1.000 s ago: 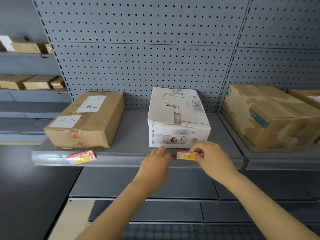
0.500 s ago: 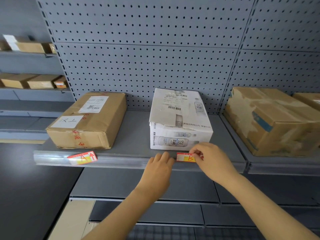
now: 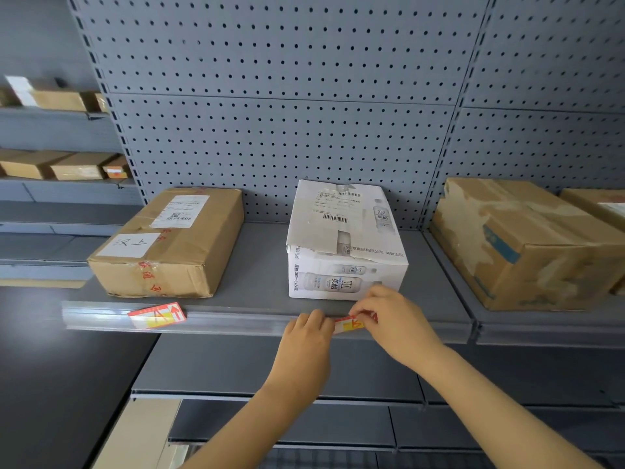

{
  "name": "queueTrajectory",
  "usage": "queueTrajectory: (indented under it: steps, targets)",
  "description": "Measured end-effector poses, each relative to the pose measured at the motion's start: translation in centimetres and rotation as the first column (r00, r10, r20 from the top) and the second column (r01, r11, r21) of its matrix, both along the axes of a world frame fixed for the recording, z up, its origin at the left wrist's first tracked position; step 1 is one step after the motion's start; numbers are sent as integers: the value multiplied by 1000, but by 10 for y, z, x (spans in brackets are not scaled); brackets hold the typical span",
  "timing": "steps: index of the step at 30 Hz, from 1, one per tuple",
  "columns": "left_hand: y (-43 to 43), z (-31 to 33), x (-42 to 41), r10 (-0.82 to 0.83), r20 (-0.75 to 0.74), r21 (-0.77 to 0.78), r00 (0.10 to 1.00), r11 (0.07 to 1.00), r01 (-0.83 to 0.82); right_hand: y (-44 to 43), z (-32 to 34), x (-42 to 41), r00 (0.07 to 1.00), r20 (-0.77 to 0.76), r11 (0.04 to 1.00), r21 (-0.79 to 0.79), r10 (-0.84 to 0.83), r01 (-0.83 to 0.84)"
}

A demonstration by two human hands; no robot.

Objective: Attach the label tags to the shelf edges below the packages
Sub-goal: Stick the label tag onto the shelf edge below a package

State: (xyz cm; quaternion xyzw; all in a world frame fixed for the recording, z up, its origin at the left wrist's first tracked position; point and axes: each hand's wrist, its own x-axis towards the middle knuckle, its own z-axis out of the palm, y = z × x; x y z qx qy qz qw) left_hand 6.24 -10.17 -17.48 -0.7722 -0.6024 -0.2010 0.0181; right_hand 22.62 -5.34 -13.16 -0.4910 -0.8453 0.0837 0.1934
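While the right hand (image 3: 397,324) pinches the right end of a red and yellow tag (image 3: 350,324) against the shelf edge (image 3: 236,321) below the white box (image 3: 345,245), the left hand (image 3: 306,340), fingers curled, touches the tag's left end.

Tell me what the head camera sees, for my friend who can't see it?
Two hands, left hand and right hand, press a red-yellow label tag onto the shelf edge below a white box. Another tag sits below a brown box.
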Motion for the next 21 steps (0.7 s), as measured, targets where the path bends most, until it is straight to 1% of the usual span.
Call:
queueTrajectory:
  steps: [6, 13, 17, 21]
  targets:
    - [1, -1, -6, -20, -23, -22, 1000, 1000, 19, -3, -2, -10, 999, 27, 999, 39, 26, -27]
    - [10, 12, -12, -37, -26, -64, 999, 997, 35, -2, 1, -7, 999, 34, 999, 51, -8, 7]
    - [14, 23, -3, -101, -3, -29, 995, 994, 101, -2, 2, 2, 1000, 27, 996, 92, -15, 12]
    - [25, 29, 18, -191, -34, 55, 981, 980, 193, -7, 7, 22, 999, 11, 990, 130, -53, 51]
